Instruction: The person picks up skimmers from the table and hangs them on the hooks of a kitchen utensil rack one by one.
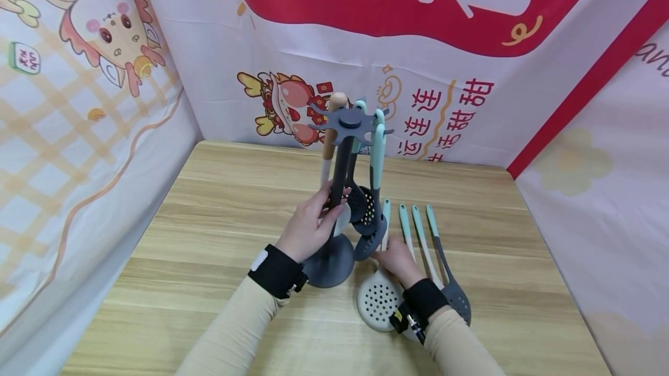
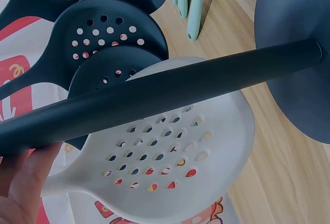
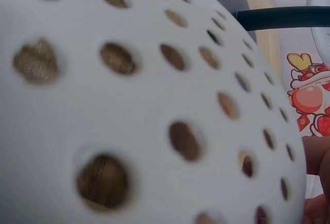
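Observation:
My left hand (image 1: 309, 226) grips the dark pole (image 1: 341, 175) of a utensil stand, just above its round base (image 1: 329, 268). From the stand's hooked top (image 1: 351, 122) hang a white skimmer (image 2: 170, 177) and several dark perforated utensils (image 2: 111, 30), some with mint handles. A handle with a wooden-coloured upper part (image 1: 328, 146) hangs at the left. To the right of the base, my right hand (image 1: 398, 260) pinches the handle of another white skimmer (image 1: 378, 300); its perforated head fills most of the right wrist view. My right fingertips are partly hidden by the hanging utensils.
Right of my right hand, more mint-handled utensils (image 1: 418, 222) lie side by side, among them a dark slotted turner (image 1: 458, 301). The wooden table (image 1: 209, 231) is backed by a printed cloth (image 1: 219, 82), with cloth walls at both sides.

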Tool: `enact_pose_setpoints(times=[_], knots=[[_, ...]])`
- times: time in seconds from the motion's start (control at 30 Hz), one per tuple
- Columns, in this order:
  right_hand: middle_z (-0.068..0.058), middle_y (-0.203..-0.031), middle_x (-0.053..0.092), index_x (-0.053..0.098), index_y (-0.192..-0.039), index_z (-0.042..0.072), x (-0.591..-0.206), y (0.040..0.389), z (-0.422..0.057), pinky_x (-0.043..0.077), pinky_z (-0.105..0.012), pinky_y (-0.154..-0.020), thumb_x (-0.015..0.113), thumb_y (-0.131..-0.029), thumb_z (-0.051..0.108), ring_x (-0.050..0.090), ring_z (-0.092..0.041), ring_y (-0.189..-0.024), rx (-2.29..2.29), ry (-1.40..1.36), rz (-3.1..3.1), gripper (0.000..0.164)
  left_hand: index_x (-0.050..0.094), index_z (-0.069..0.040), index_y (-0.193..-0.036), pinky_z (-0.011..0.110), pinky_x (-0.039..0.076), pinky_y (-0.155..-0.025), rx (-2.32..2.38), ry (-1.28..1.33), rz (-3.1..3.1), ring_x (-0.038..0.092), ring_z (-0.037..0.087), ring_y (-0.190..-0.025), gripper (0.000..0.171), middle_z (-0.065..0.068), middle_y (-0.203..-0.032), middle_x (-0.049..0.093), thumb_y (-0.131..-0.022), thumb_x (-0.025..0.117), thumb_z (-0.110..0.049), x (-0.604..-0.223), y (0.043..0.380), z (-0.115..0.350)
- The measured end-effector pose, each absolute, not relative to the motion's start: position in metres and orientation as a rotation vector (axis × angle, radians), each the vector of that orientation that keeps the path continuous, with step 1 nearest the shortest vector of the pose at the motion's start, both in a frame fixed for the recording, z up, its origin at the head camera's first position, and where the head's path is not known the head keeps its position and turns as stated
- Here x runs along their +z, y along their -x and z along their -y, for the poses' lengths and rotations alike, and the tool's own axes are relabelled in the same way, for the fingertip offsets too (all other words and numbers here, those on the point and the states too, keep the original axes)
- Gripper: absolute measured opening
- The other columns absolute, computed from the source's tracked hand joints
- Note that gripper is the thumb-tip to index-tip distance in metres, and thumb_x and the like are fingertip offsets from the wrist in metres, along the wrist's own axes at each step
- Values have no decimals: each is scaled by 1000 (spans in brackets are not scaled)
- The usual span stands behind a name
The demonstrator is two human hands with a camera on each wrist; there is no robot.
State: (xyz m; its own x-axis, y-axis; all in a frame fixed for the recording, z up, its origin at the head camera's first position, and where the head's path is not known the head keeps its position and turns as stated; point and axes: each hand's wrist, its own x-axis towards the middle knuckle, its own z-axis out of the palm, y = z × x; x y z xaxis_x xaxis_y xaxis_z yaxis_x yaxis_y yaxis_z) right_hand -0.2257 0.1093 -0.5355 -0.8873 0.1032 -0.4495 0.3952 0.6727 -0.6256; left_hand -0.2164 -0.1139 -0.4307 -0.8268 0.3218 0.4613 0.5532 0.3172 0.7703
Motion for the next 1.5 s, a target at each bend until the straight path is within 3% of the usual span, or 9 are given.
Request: enact_pose_setpoints(times=[0.1, 0.43, 0.83, 1.03, 1.37, 1.5], knots=[[-11, -90, 55, 50, -123, -1, -536, 226, -109, 44, -27, -55, 73, -88, 22, 53, -20, -70, -1054, -404, -2522, 47, 47, 3, -136, 42, 56, -92, -1519, 803, 2356, 64, 36, -117, 36, 20, -131, 63, -100, 55, -3, -431, 216, 114], [-5, -72, 48, 54, -95, 2, -539, 226, -109, 38, -26, -50, 71, -89, 15, 49, -17, -60, -1006, -338, -2600, 22, 48, 1, -136, 41, 57, -93, -1488, 792, 2358, 65, 32, -116, 35, 17, -130, 64, -102, 53, -6, -432, 215, 113], [-7, -74, 54, 56, -95, 2, -542, 230, -112, 39, -24, -50, 57, -90, 4, 49, -16, -59, -1040, -351, -2545, 5, 51, 1, -131, 39, 59, -89, -1458, 694, 2404, 69, 26, -105, 32, 13, -110, 68, -101, 56, -8, -432, 214, 112], [-10, -80, 67, 61, -104, -2, -542, 230, -113, 39, -23, -51, 50, -94, 3, 49, -15, -58, -1096, -349, -2499, 15, 51, 0, -132, 37, 59, -90, -1434, 690, 2399, 70, 26, -104, 34, 13, -108, 69, -100, 58, -9, -433, 215, 111], [-14, -88, 69, 58, -117, -4, -531, 228, -116, 39, -23, -56, 43, -94, 5, 50, -16, -65, -1159, -339, -2464, 29, 52, -3, -131, 37, 60, -87, -1407, 688, 2380, 71, 25, -99, 33, 13, -108, 70, -99, 59, -10, -436, 216, 112], [-14, -91, 68, 52, -133, -4, -528, 227, -118, 38, -24, -58, 42, -96, 6, 49, -17, -67, -1184, -351, -2423, 40, 52, -2, -131, 37, 60, -87, -1407, 686, 2383, 71, 25, -100, 33, 14, -108, 70, -100, 59, -10, -437, 217, 112]])
